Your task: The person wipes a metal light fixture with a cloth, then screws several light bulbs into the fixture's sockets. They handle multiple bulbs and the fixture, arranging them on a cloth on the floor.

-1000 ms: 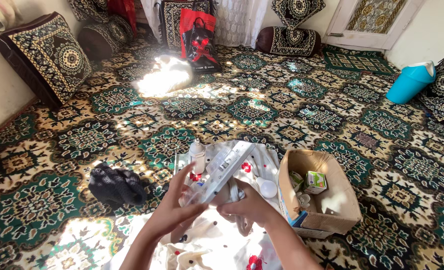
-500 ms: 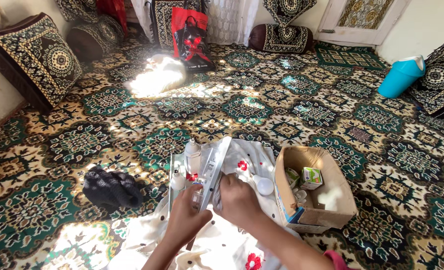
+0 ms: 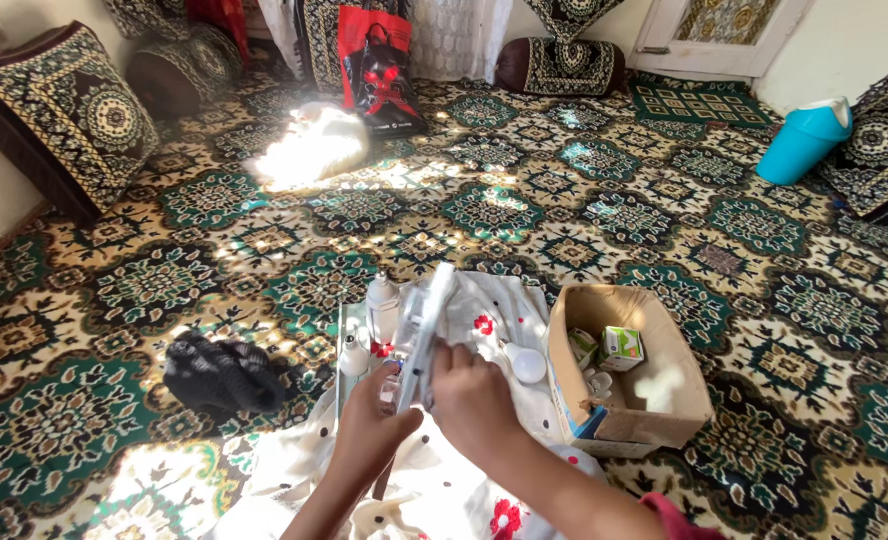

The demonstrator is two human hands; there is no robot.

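- Both hands meet near the bottom middle, over a white cloth with red flowers and dark dots (image 3: 484, 330) spread on the patterned carpet.
- They hold a flat, clear plastic blister-type pack (image 3: 426, 330), edge-on to the camera, long axis running from the fingers up and away, leaning a bit right.
- Right hand (image 3: 474, 400) has its fingers curled shut around the pack's near end; left hand (image 3: 372, 425) pinches it from the left side, thumb up against it. Both about equally close.
- Just left of the pack: a small white plastic bottle (image 3: 382, 305).
- Right: an open brown cardboard box (image 3: 654, 415) with a little green-and-white carton (image 3: 622, 348) inside.
- Far back: a red printed bag (image 3: 379, 65).
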